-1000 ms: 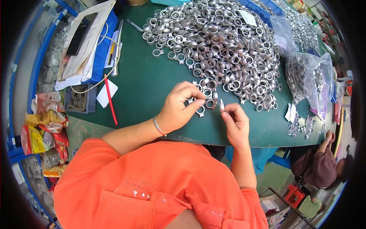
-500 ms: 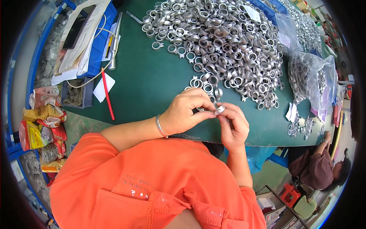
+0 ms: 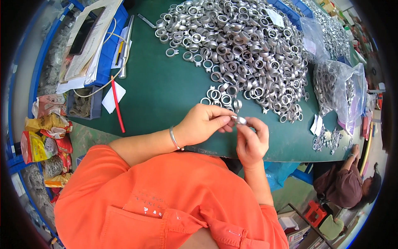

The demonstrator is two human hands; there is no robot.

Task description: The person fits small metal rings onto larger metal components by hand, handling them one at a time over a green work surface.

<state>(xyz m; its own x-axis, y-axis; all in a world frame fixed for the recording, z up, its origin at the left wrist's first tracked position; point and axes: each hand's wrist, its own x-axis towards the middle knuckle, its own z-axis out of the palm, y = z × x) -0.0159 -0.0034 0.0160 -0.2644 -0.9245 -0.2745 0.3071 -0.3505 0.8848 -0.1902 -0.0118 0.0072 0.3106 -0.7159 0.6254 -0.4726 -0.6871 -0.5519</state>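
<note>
Metal ring (image 3: 240,120): held over the green table (image 3: 153,83), between my two hands, near the edge closest to me. My left hand (image 3: 203,122) — thumb and forefinger closed in a pinch — has the ring by its left side. My right hand (image 3: 253,139) pinches the opposite side between thumb and forefinger, remaining fingers curled. Loose rings (image 3: 220,97) lie just beyond; the large pile (image 3: 240,54) stands behind them.

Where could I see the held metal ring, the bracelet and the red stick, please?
Held metal ring (image 3: 241,120): head view, on its band.
Bracelet (image 3: 172,137): head view, on its outer side.
Red stick (image 3: 117,104): head view, mid-length.
</note>
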